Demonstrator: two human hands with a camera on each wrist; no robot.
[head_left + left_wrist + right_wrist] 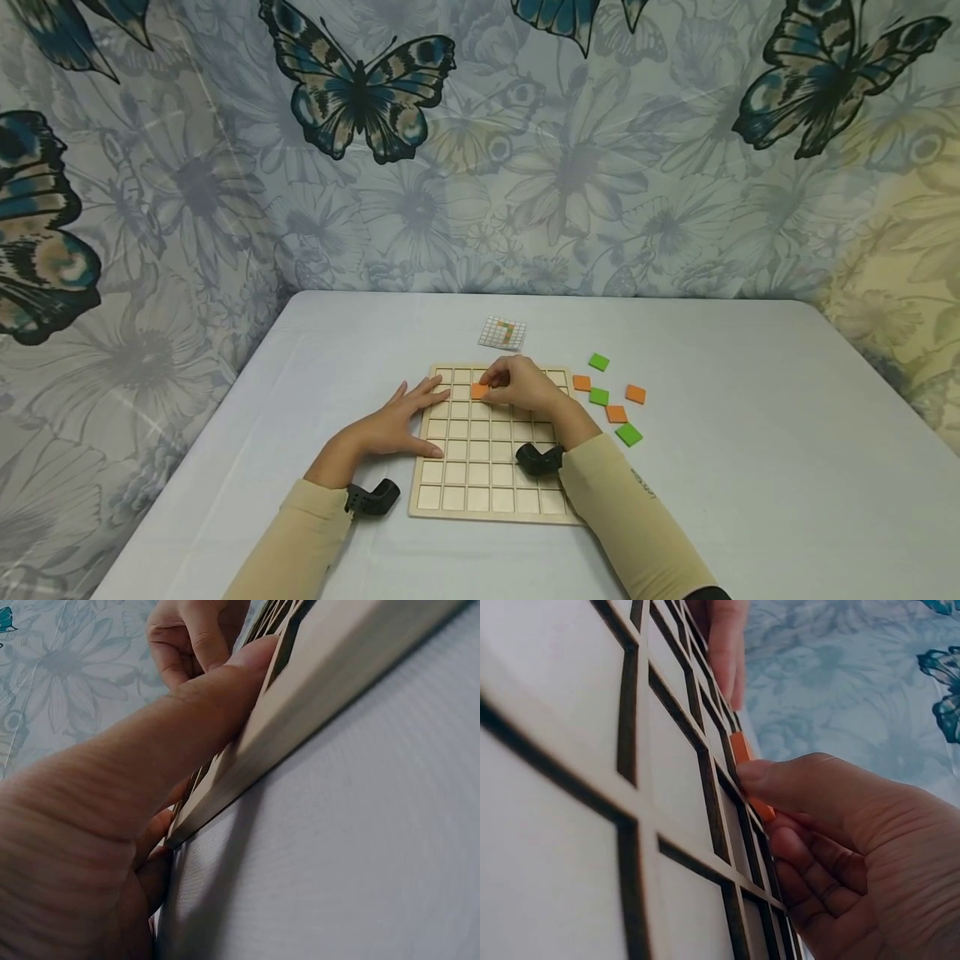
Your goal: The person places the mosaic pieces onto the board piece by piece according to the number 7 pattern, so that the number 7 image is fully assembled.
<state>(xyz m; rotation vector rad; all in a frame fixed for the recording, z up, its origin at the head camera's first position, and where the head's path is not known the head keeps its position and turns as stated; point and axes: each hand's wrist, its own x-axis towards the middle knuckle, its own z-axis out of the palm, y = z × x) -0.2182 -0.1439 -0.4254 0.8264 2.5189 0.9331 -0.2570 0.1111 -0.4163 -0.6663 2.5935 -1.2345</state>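
A wooden grid board [454, 498] with raised dividers lies on the white table. Near its far edge my right hand [525, 387] pinches an orange square tile [477, 391] between thumb and fingers, right at a cell of the second row. In the right wrist view the tile [742, 748] stands tilted against the dividers, the thumb [757, 771] on its face. My left hand [393, 422] rests on the board's left edge with fingers spread. The left wrist view has its thumb [247, 664] lying on the frame.
Right of the board lie loose green tiles [598, 362] and orange tiles [635, 394], several in all. Behind the board is a small pattern card [502, 332] with a coloured grid. A butterfly-print cloth [570, 183] hangs beyond the table's far edge.
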